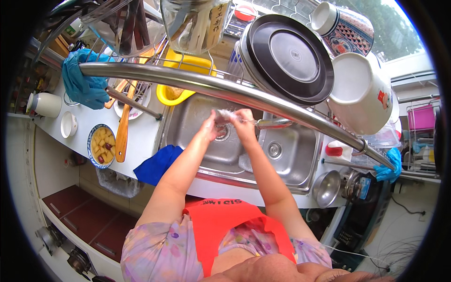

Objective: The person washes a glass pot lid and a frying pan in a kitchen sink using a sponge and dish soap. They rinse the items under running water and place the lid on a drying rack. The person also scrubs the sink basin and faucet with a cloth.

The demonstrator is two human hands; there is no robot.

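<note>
My left hand (210,126) and my right hand (244,125) meet over the larger basin of a steel sink (188,136), near the tap (274,123). Between their fingers is a small crumpled whitish, see-through item (226,115); its exact kind is too small to make out. Both hands are closed on it, fingertips close together. A round drain (221,133) lies below. At the divider of the two basins, a translucent whitish piece (245,162) rests beside my right forearm.
A steel rack bar (211,84) crosses above the sink, bearing a black round lid (293,56) and a white pot (359,91). Left on the counter are a bowl of cut pieces (102,145), a wooden spatula (123,134) and a blue cloth (157,164). A steel bowl (327,189) stands right.
</note>
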